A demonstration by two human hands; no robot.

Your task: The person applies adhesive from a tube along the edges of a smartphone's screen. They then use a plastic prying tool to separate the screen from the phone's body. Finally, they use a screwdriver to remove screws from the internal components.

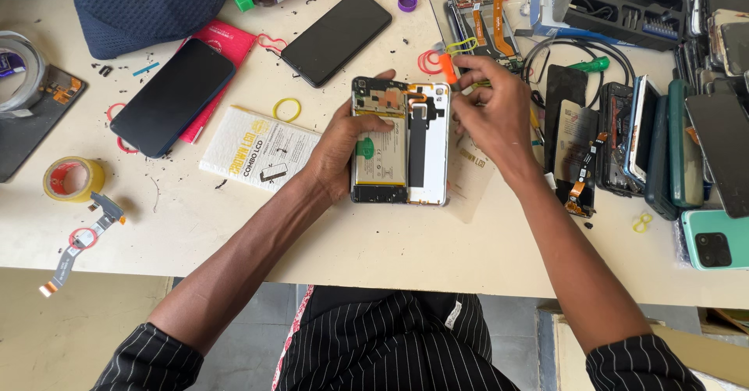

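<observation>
An opened phone (380, 165) with its battery and circuit board showing lies flat on the cream table (390, 250). A white panel (434, 174) with a black flex strip sits against its right side. My left hand (343, 145) grips the phone's left edge, thumb on the battery. My right hand (490, 110) hovers at the panel's top right corner, fingers pinched on an orange-handled tool (446, 65).
Two black phones (173, 97) (336, 26) lie at the upper left, beside a white parts packet (257, 149), yellow tape roll (72, 179) and loose flex cable (82, 243). Several phones, cases and parts crowd the right (686, 141). A tool kit (616, 8) stands at the back.
</observation>
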